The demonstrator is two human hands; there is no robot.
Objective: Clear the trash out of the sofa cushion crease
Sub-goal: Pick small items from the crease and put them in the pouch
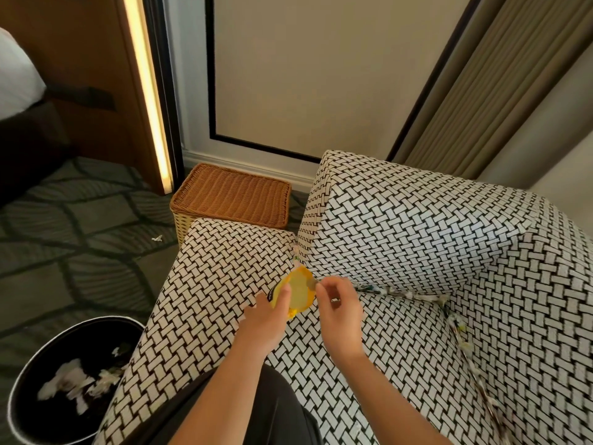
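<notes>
We are holding a round yellow plastic wrapper [298, 292] just above the seat beside the crease, left hand [266, 319] gripping its lower edge, right hand [340, 305] pinching its right edge | paper scraps [404, 293] are lining the black-and-white woven sofa [417, 226] crease | round black bin [80, 335] is sitting on green carpet [80, 252]

- I'm in what looks like a hotel bedroom: white-sheeted bed [16, 75] at ten o'clock.
- Backlit wood panel [96, 59] at eleven, patterned carpet [64, 226] at nine.
- Heavy curtains [497, 75] at two, behind the sofa [417, 226].
</notes>
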